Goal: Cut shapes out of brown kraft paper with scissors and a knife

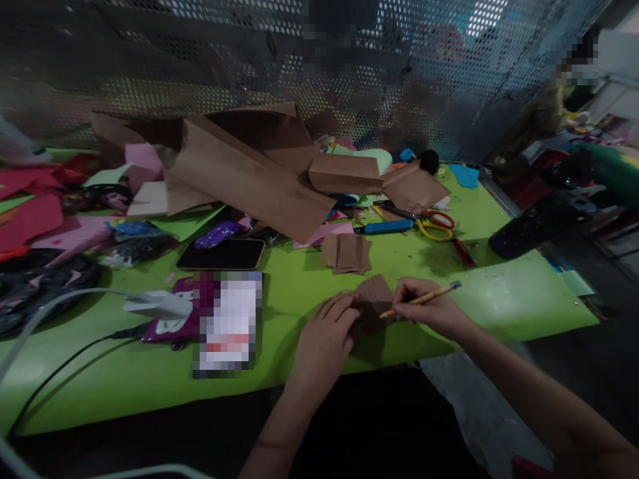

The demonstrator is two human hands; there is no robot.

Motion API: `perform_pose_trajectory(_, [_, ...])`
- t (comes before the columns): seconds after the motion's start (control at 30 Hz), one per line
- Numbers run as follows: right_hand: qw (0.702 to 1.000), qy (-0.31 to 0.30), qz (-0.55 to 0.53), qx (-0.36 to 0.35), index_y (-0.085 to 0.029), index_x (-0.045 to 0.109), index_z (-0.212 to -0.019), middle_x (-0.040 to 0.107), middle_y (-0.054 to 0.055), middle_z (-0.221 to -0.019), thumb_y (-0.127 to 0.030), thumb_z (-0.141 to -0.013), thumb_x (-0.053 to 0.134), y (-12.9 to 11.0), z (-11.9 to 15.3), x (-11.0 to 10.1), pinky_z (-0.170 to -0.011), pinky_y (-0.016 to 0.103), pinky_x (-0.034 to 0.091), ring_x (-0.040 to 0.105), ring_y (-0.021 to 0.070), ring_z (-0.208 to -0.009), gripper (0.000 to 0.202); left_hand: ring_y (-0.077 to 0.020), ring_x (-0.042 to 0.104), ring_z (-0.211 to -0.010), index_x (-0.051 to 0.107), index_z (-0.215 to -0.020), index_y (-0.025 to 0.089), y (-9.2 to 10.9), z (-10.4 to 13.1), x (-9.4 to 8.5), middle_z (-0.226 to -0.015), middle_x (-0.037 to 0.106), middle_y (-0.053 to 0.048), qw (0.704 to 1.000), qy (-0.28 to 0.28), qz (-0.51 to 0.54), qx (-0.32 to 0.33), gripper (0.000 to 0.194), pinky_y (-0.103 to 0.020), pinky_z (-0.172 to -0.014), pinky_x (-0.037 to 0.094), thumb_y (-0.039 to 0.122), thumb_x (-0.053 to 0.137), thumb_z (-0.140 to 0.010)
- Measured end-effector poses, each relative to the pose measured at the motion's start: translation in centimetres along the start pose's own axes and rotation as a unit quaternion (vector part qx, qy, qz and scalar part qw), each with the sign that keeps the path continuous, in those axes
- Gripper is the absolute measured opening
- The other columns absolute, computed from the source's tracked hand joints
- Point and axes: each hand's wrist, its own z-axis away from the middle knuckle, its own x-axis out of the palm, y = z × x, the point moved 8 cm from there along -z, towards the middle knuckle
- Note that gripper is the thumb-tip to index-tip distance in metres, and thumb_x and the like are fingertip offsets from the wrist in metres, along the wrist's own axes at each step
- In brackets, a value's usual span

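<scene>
A pencil (439, 292) is pinched in my right hand (422, 303), its tip low over a small piece of brown corrugated cardboard (375, 293). That piece lies on the green-covered table (284, 319) near its front edge. My left hand (329, 329) rests on the left side of the cardboard, fingers laid over it and loosely bent. Whether the pencil tip touches the surface I cannot tell. Just beyond my hands sits a little stack of brown cardboard pieces (347, 253).
Behind the stack lie a blue-handled cutter (387, 227) and scissors (434, 226) with red and yellow handles. Large brown cardboard sheets (249, 166) lean at the back. Left of my hands are a dark phone (222, 255), a lit phone (229, 322) and a white charger (160, 304) with cables.
</scene>
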Motion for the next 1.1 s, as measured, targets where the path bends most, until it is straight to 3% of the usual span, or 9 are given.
perform_pose_trajectory(0.1, [0.999,0.036,-0.021,-0.026,-0.020,0.058,-0.073,0.063,-0.001,-0.064,-0.032,-0.078,0.066,-0.2,-1.8,-0.1,-0.052,0.022,0.039,0.052,0.0118,-0.056,0.016,-0.0260,0.059,-0.123,0.064,-0.110,0.021,0.0,0.2,0.0,-0.125,0.067,-0.008,1.000,0.006,-0.022,0.002,0.030,-0.045,-0.104,0.051,0.005,0.057,-0.086])
perform_pose_trajectory(0.2, [0.997,0.052,0.000,-0.060,-0.020,0.058,-0.076,0.065,0.000,-0.069,-0.035,-0.080,0.066,-0.2,-3.5,0.3,-0.054,0.023,0.042,0.055,0.0128,-0.059,0.017,-0.0262,0.059,-0.122,0.066,-0.105,0.021,0.0,0.2,-0.1,-0.123,0.068,-0.007,1.000,0.008,-0.024,-0.003,0.019,-0.045,-0.103,0.051,0.011,0.059,-0.089])
perform_pose_trajectory(0.37, [0.995,0.061,0.018,-0.072,-0.020,0.060,-0.078,0.063,-0.001,-0.067,-0.036,-0.082,0.065,0.6,-4.5,0.5,-0.050,0.022,0.040,0.052,0.0115,-0.055,0.018,-0.0263,0.060,-0.122,0.067,-0.105,0.022,0.1,0.1,-0.2,-0.121,0.069,-0.006,1.000,0.006,-0.009,-0.005,0.019,-0.045,-0.102,0.052,0.013,0.063,-0.089])
perform_pose_trajectory(0.87, [0.997,0.038,0.043,-0.057,-0.020,0.058,-0.075,0.063,-0.001,-0.066,-0.034,-0.080,0.064,0.0,-4.3,0.6,-0.049,0.022,0.038,0.052,0.0120,-0.055,0.016,-0.0279,0.059,-0.123,0.065,-0.103,0.020,0.0,0.2,-0.3,-0.120,0.069,-0.007,1.000,0.009,0.000,-0.014,0.016,-0.047,-0.102,0.051,0.012,0.062,-0.089])
perform_pose_trajectory(1.1, [0.999,-0.016,0.041,-0.007,-0.019,0.060,-0.069,0.059,-0.002,-0.062,-0.022,-0.073,0.062,0.2,-1.1,0.8,-0.049,0.021,0.033,0.048,0.0104,-0.055,0.006,-0.0256,0.059,-0.123,0.064,-0.107,0.021,-0.1,0.2,-0.4,-0.124,0.068,-0.007,0.999,0.004,0.027,-0.019,0.029,-0.047,-0.103,0.051,0.004,0.059,-0.085])
